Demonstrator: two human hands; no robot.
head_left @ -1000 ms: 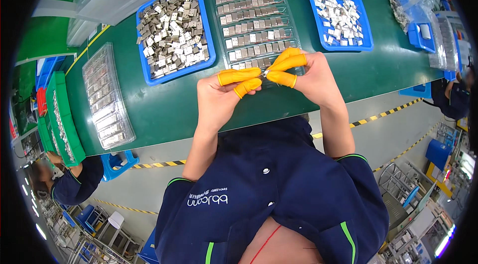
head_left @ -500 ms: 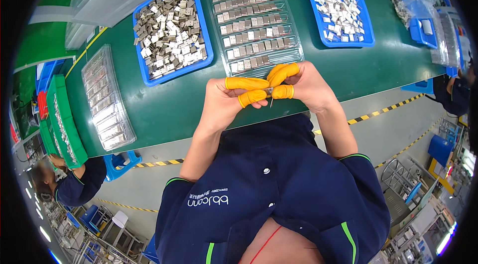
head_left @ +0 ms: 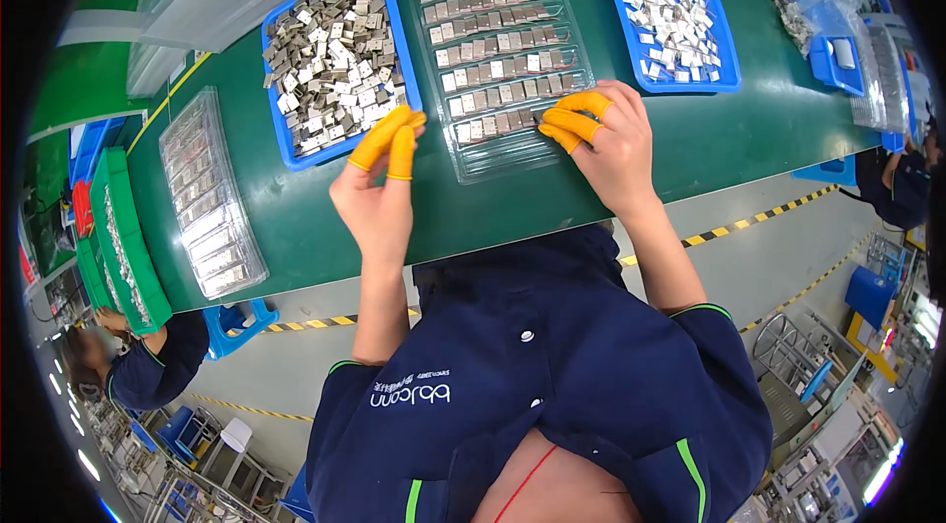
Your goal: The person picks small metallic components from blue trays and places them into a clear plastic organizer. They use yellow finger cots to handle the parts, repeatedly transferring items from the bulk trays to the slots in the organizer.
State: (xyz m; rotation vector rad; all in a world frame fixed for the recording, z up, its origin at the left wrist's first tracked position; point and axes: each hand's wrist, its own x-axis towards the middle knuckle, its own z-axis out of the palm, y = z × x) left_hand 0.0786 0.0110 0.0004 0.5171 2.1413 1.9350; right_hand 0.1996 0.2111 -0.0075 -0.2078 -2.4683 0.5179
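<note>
My right hand (head_left: 613, 150), with yellow finger cots, pinches a small metal-cased connector (head_left: 538, 117) at the right end of the nearest filled row in the clear plastic tray (head_left: 512, 166). Most of that connector is hidden by the fingertips. Rows of similar connectors with thin leads fill the tray. My left hand (head_left: 377, 193), also in yellow cots, is beside the near right corner of a blue bin (head_left: 418, 109) heaped with loose metal shells (head_left: 335, 65). Its fingertips come together in a pinch; whatever is between them, if anything, is hidden.
A second blue bin (head_left: 734, 79) holds white connectors with leads at the back right. Another filled clear tray (head_left: 212, 198) lies at the left, near green bins (head_left: 123, 247) and a person (head_left: 163, 365). Stacked clear trays (head_left: 217, 0) stand behind. The green table's front edge (head_left: 473, 245) runs before me.
My hands have parted from around one connector. The left went up and left toward the bin of metal shells; the right carried the connector up to the clear tray.
</note>
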